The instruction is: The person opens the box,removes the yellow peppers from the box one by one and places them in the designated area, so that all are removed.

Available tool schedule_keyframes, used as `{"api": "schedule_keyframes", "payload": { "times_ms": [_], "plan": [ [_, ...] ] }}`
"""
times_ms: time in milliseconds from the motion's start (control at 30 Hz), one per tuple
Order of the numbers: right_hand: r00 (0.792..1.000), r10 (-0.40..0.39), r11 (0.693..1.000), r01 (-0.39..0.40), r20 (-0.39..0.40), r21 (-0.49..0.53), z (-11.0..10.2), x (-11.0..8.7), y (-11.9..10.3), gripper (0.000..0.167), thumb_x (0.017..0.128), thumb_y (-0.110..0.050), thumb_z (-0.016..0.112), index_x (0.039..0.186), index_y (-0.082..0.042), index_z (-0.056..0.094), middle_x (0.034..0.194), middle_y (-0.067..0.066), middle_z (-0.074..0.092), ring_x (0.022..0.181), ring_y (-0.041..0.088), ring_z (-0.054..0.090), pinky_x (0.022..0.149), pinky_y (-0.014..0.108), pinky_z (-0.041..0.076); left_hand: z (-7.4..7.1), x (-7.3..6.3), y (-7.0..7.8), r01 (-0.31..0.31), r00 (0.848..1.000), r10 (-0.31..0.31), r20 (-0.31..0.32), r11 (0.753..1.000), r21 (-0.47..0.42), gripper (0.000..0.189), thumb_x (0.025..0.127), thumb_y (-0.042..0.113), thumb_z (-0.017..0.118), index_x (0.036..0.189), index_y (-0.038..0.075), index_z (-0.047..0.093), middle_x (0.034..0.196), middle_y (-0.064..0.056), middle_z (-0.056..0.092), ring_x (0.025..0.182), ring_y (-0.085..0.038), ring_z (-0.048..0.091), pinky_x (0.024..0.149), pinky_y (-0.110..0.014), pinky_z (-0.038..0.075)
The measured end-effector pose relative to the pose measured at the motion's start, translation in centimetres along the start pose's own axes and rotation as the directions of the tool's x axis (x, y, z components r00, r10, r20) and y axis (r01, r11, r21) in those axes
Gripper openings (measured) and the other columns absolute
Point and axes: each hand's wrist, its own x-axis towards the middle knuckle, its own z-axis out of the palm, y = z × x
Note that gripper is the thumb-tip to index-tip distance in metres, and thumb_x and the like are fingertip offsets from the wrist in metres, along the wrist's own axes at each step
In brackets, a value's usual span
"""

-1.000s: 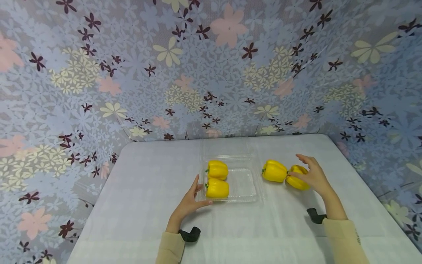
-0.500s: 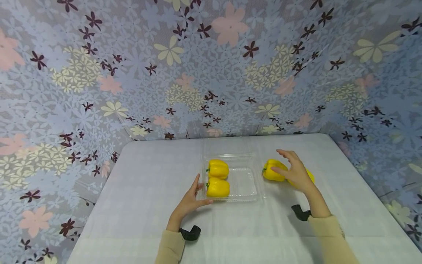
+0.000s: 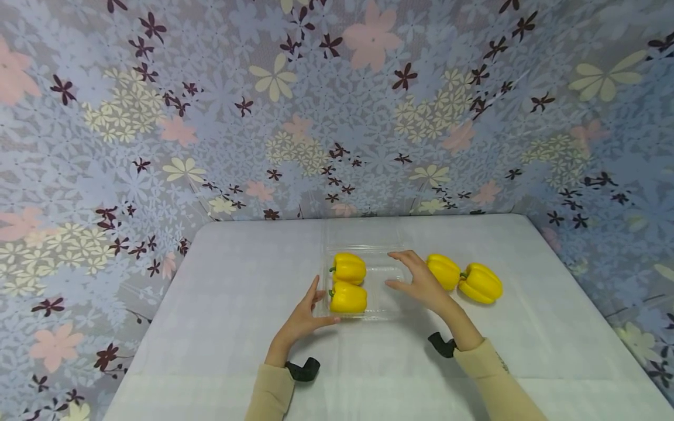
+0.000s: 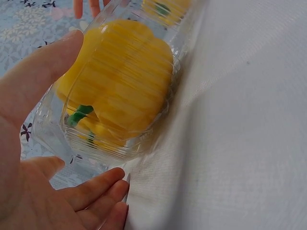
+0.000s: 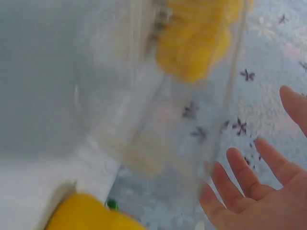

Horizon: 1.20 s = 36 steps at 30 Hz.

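A clear plastic clamshell box (image 3: 381, 307) sits mid-table with two yellow bell peppers, a back one (image 3: 350, 269) and a front one (image 3: 348, 297), along its left side. My left hand (image 3: 299, 323) is at the box's front left corner, thumb and fingers spread around it; in the left wrist view its thumb (image 4: 48, 67) is by the wall. My right hand (image 3: 425, 287) hovers over the box's right part, holding nothing, fingers apart from the thumb. Two more yellow bell peppers, a nearer (image 3: 444, 271) and a farther one (image 3: 481, 283), lie right of the box.
The box's clear lid (image 3: 363, 233) lies folded back towards the wall. A pale cloth covers the table (image 3: 221, 292). Flower-patterned fabric (image 3: 316, 117) hangs behind and at both sides. Black camera mounts, left (image 3: 304, 369) and right (image 3: 441, 345), stick out from the wrists.
My right hand has moved left, from above the rightmost pepper, past the other loose one, to over the box. The left hand and all the peppers have stayed in place.
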Motion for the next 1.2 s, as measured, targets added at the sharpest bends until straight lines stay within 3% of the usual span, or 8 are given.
{"api": "schedule_keyframes", "payload": {
  "times_ms": [167, 500, 667, 867, 967, 1200],
  "plan": [
    [0.999, -0.024, 1.0, 0.025, 0.027, 0.0, 1.8, 0.2, -0.3, 0.062, 0.084, -0.025, 0.073, 0.137, -0.007, 0.047, 0.132, 0.017, 0.05, 0.125, 0.041, 0.047, 0.104, 0.059, 0.04, 0.0, 0.0, 0.0, 0.001, 1.0, -0.001, -0.003, 1.0, 0.001, 0.112, 0.074, 0.036, 0.081, 0.155, 0.019, 0.006, 0.147, -0.019, 0.041, 0.138, -0.036, 0.036, 0.116, -0.052, 0.028],
    [0.994, -0.067, 0.993, 0.059, 0.082, 0.098, 4.6, 0.3, -1.2, 0.06, 0.085, -0.02, 0.071, 0.137, -0.002, 0.047, 0.131, 0.02, 0.049, 0.125, 0.042, 0.045, 0.105, 0.06, 0.038, 0.1, 0.0, 0.1, 0.006, 1.0, -0.006, -0.001, 1.0, 0.002, 0.11, 0.075, 0.037, 0.08, 0.155, 0.018, 0.006, 0.147, -0.019, 0.04, 0.138, -0.037, 0.036, 0.115, -0.054, 0.029],
    [0.991, -0.094, 0.993, 0.086, 0.099, 0.083, 5.7, 0.5, -1.4, 0.061, 0.085, -0.023, 0.072, 0.137, -0.003, 0.047, 0.129, 0.018, 0.051, 0.124, 0.04, 0.047, 0.105, 0.06, 0.039, 0.0, -0.3, 0.4, 0.004, 1.0, -0.004, 0.004, 1.0, 0.003, 0.108, 0.077, 0.034, 0.079, 0.155, 0.017, 0.006, 0.147, -0.02, 0.04, 0.137, -0.038, 0.036, 0.116, -0.053, 0.029],
    [0.989, -0.099, 0.991, 0.088, 0.112, 0.1, 6.8, 0.6, -1.5, 0.059, 0.084, -0.023, 0.072, 0.135, -0.005, 0.048, 0.129, 0.015, 0.052, 0.124, 0.035, 0.048, 0.107, 0.058, 0.038, 0.0, -0.6, 0.9, -0.003, 1.0, 0.003, 0.005, 1.0, -0.003, 0.106, 0.078, 0.026, 0.079, 0.155, 0.015, 0.006, 0.146, -0.021, 0.04, 0.137, -0.038, 0.036, 0.115, -0.053, 0.029],
    [0.989, -0.1, 0.991, 0.09, 0.112, 0.098, 7.2, 0.6, -1.7, 0.058, 0.084, -0.023, 0.073, 0.134, -0.005, 0.05, 0.129, 0.013, 0.052, 0.124, 0.034, 0.049, 0.107, 0.056, 0.038, 0.1, -0.2, 0.0, -0.013, 1.0, 0.013, 0.004, 1.0, 0.007, 0.108, 0.077, 0.032, 0.079, 0.155, 0.019, 0.006, 0.146, -0.019, 0.041, 0.137, -0.037, 0.037, 0.115, -0.053, 0.03],
    [0.989, -0.053, 0.994, 0.039, 0.135, 0.106, 7.5, 0.4, -1.8, 0.058, 0.084, -0.025, 0.072, 0.135, -0.007, 0.05, 0.133, 0.014, 0.05, 0.125, 0.033, 0.048, 0.107, 0.056, 0.038, 0.2, -0.1, 0.0, 0.004, 1.0, -0.004, 0.004, 1.0, 0.014, 0.11, 0.075, 0.038, 0.08, 0.155, 0.019, 0.006, 0.147, -0.02, 0.041, 0.136, -0.039, 0.037, 0.114, -0.055, 0.031]
  ]
}}
